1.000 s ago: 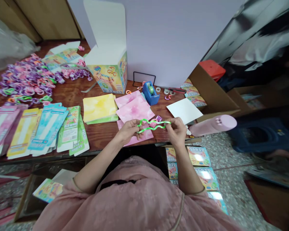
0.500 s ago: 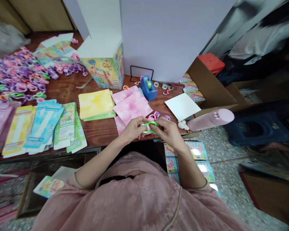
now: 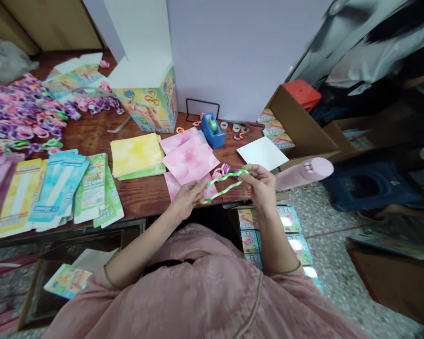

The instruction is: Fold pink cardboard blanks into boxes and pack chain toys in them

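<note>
Wooden table (image 3: pixel 141 197) lay beneath pink paper (image 3: pixel 187 162); a green twisted chain (image 3: pixel 226 183) was pinched by the closed fingers of the right hand (image 3: pixel 261 186), held up clear of the paper, with the left hand (image 3: pixel 187 197) just beside it, fingers apparently open.

Small toy-packing workshop: wooden bench (image 3: pixel 141 195) bearing heaped plastic links (image 3: pixel 21 115), printed backing cards (image 3: pixel 53 188) along its left edge, and a blue tape dispenser (image 3: pixel 212 130) near its back edge.

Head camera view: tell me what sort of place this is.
Likely a small toy-packing workspace: piles of plastic toy links, stacks of printed card packaging, and a blue tape dispenser on a wooden table.
</note>
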`<state>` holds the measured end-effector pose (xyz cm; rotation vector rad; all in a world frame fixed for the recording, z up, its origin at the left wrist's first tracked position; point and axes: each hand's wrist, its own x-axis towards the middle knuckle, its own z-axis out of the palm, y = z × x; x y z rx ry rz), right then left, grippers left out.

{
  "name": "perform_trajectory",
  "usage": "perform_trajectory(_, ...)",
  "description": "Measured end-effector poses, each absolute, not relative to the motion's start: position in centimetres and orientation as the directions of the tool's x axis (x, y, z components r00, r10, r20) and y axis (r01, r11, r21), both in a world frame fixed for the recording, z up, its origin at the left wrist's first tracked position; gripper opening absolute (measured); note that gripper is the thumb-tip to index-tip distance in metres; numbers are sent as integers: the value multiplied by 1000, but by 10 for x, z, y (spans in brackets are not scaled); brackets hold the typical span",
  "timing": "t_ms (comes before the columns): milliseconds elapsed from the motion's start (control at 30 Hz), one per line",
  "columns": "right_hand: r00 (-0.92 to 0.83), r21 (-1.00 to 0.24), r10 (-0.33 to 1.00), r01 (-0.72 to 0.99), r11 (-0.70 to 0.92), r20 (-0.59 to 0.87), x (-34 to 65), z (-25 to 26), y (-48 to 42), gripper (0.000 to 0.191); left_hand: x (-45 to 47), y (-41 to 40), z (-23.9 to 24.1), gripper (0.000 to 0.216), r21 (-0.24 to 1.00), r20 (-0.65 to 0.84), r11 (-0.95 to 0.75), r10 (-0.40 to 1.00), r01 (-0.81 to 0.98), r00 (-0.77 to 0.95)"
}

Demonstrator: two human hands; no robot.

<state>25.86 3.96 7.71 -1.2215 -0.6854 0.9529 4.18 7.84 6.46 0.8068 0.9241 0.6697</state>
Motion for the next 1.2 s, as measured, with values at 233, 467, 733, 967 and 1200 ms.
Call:
perform_trajectory(233,466,-898,859,-439,16,-213,260,77,41,29,45,56,51,55,838,-405,539,719,-86,565)
perform_trajectory(467,359,-962,895,-162,-218,-263,300,60,82,16,75,39,26,54,794,-401,585,709,-166,580)
perform_trajectory(733,408,-944,873,71,-322,-267,316,38,137,13,81,55,17,43,963,-219,268,793,-4,568)
perform_trajectory(967,513,-842,858,472,-260,23,312,38,125,21,91,69,6,35,961,-266,259,787,93,557)
perform_trajectory(1200,193,-780,953,623,65,234,283,36,104,14,101,89,12,29,892,-7,-130,954,432,301)
